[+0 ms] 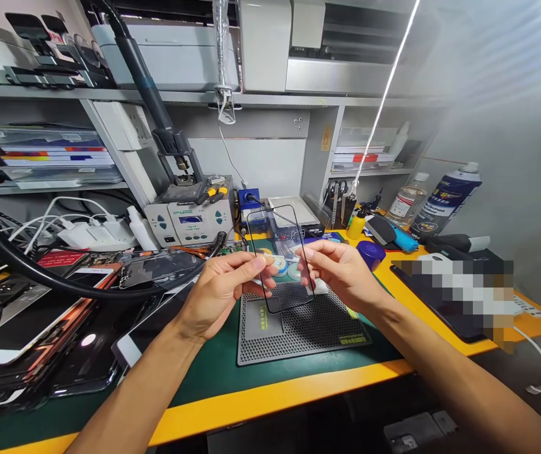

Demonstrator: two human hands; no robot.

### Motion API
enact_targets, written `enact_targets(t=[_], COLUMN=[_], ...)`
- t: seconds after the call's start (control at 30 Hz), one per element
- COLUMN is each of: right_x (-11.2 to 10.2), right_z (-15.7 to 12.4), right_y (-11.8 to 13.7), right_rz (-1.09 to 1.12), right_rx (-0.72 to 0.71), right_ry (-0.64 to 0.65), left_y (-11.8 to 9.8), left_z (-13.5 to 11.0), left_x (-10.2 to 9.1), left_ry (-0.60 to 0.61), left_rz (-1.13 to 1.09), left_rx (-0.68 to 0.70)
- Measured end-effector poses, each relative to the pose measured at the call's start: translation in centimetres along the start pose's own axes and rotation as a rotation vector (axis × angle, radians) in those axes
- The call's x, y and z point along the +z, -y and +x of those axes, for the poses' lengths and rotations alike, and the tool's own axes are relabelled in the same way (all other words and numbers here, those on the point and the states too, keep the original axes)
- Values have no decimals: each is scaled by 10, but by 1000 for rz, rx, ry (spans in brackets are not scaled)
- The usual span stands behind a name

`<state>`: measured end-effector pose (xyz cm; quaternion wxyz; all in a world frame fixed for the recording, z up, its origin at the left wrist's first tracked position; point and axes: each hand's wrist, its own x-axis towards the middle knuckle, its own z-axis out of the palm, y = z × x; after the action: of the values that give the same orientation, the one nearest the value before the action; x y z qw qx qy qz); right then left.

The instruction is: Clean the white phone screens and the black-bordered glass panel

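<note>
Fingers (257, 270) of the left hand (221, 296) are closed in a pinch on the left long edge of a black-framed glass phone screen (280, 260). That screen sits at the centre of the view, held up on a slight tilt between both hands. Fingertips (309, 255) of the right hand (343, 272) grip its opposite long edge in the same way, with the palms apart and facing each other across the glass. Neither hand is clenched into a fist.

From the screen, a heap of dismantled phones (29, 331) lies at about eight o'clock on the bench. A hot-air soldering station (190, 222) stands at eleven o'clock. Directly below, at six o'clock, is a perforated black repair mat (303, 334) on a green bench mat (204, 372). A purple cap (371, 254) sits at three o'clock, and a blue-and-white spray can (445, 200) stands at about two o'clock.
</note>
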<state>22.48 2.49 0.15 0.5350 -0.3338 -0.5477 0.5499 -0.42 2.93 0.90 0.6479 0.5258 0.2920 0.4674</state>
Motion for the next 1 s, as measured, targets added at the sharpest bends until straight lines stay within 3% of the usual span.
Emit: enact_targets(t=[0.33,0.8,1.0], right_x=[5,3,-2], right_z=[0,-3,-4], right_y=[-3,-3,-4], right_rz=[-74,-181,-268], right_rx=[-216,-214,-285], right_ry=[-121,-185,-187], left_y=[-2,1,1], left_z=[1,0,1], left_x=[4,3,4], left_ry=[4,2,-22], left_rz=[23,103,177], left_rx=[7,33,39])
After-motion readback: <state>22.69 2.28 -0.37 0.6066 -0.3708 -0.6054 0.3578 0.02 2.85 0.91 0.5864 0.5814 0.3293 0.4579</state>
